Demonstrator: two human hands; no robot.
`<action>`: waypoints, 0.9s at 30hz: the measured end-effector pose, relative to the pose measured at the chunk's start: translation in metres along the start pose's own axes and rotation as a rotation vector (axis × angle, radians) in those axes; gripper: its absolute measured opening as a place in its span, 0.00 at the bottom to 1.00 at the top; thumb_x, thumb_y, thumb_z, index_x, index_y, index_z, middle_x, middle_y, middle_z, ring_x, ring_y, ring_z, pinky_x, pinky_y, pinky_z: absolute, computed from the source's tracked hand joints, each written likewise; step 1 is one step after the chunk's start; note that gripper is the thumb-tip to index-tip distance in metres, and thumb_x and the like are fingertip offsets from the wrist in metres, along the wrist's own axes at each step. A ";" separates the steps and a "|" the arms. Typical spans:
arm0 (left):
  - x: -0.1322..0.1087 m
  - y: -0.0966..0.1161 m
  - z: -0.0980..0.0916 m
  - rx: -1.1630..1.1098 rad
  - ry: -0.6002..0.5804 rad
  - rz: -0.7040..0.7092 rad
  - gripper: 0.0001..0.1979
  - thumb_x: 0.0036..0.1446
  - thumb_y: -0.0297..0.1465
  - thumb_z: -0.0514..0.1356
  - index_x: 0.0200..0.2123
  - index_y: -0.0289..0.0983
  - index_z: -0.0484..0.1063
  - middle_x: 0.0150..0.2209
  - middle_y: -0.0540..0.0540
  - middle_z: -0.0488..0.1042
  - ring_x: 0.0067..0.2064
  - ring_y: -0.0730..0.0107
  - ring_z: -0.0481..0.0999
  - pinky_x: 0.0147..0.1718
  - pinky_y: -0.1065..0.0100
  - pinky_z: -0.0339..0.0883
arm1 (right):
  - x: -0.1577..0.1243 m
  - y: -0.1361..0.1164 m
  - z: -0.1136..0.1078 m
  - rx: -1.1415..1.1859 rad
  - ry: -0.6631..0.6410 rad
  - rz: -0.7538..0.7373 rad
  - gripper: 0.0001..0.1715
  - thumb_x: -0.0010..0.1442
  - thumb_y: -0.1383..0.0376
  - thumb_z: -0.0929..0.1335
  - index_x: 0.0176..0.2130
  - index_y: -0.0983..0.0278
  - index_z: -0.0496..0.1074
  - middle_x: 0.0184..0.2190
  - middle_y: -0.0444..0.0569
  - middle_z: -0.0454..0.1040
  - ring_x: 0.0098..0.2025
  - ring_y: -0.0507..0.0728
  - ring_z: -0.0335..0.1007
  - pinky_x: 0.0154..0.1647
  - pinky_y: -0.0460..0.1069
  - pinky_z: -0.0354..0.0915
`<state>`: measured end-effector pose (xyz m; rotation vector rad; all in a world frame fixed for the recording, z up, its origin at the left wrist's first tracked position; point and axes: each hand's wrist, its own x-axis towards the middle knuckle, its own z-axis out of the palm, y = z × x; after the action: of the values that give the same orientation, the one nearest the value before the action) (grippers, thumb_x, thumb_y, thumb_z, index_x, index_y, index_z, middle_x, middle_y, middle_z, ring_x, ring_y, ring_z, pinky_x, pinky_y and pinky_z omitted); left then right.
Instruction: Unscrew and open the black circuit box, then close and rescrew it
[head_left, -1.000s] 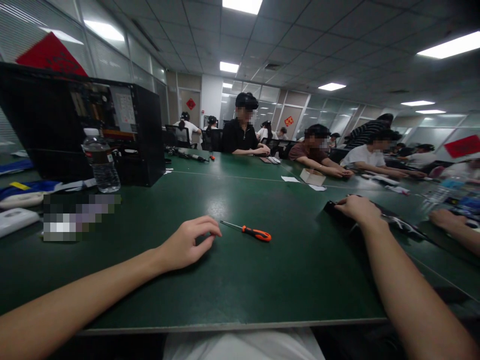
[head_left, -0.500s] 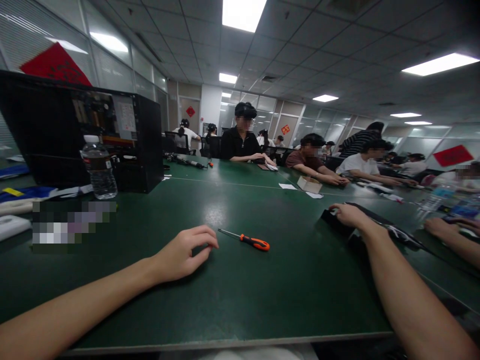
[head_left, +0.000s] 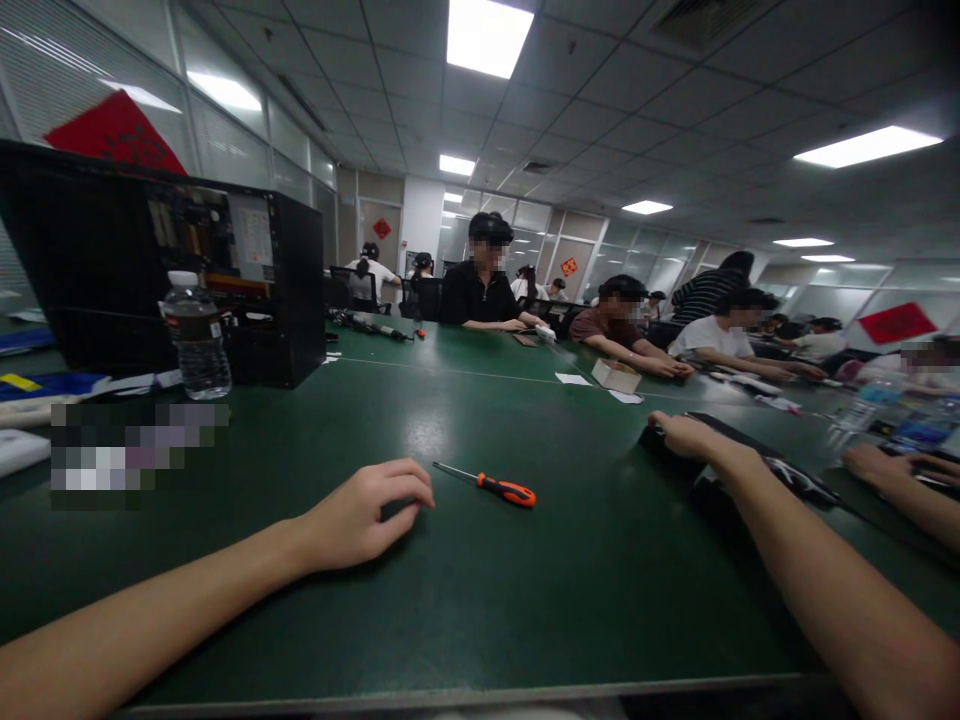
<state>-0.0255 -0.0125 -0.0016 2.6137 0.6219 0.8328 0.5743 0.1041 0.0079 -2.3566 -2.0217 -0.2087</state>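
Note:
My left hand (head_left: pixel 381 512) rests on the green table (head_left: pixel 480 600) with loosely bent fingers, thumb apart from them and nothing in between. Just right of its fingertips lies a screwdriver (head_left: pixel 507 490) with an orange and black handle, its thin metal shaft pointing left towards the hand. Further right, my right hand (head_left: pixel 686 437) grips the near-left end of a black, box-like object (head_left: pixel 724 428) lying on the table. The fingers bend over its edge; the forearm covers part of it, and its exact kind cannot be made out.
An open black computer case (head_left: pixel 296 290) stands at the left, with a water bottle (head_left: pixel 196 340) before it. A small open box (head_left: pixel 616 376) and paper pieces (head_left: pixel 572 379) lie further back. Co-workers sit around the table; another person's hands (head_left: pixel 885 470) are close on the right.
The view has shifted slightly. My left hand and the screwdriver keep their places on the table, and my right hand stays on the black object.

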 end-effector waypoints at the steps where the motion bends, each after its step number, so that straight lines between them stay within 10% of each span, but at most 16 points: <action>1: 0.000 0.000 0.000 0.000 -0.004 0.000 0.10 0.64 0.22 0.55 0.43 0.37 0.74 0.46 0.45 0.74 0.47 0.70 0.76 0.49 0.70 0.67 | 0.000 0.000 -0.001 0.001 -0.015 -0.007 0.21 0.68 0.56 0.68 0.55 0.66 0.71 0.51 0.54 0.73 0.49 0.57 0.73 0.49 0.56 0.73; 14: -0.001 0.003 -0.002 0.016 -0.021 -0.005 0.11 0.64 0.22 0.55 0.43 0.38 0.74 0.46 0.45 0.75 0.47 0.69 0.76 0.48 0.70 0.68 | -0.009 0.015 0.001 0.112 0.113 -0.155 0.19 0.69 0.57 0.60 0.47 0.65 0.73 0.39 0.59 0.80 0.39 0.62 0.77 0.40 0.51 0.65; 27: 0.000 0.004 -0.004 0.024 -0.018 0.021 0.11 0.63 0.21 0.54 0.43 0.37 0.75 0.45 0.45 0.75 0.47 0.69 0.76 0.48 0.71 0.69 | 0.006 0.029 0.023 0.195 0.295 -0.212 0.25 0.58 0.49 0.61 0.39 0.63 0.77 0.44 0.60 0.78 0.46 0.65 0.76 0.52 0.57 0.69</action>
<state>-0.0266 -0.0156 0.0035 2.6512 0.6042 0.8114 0.6054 0.1081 -0.0118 -1.8733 -2.0393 -0.3267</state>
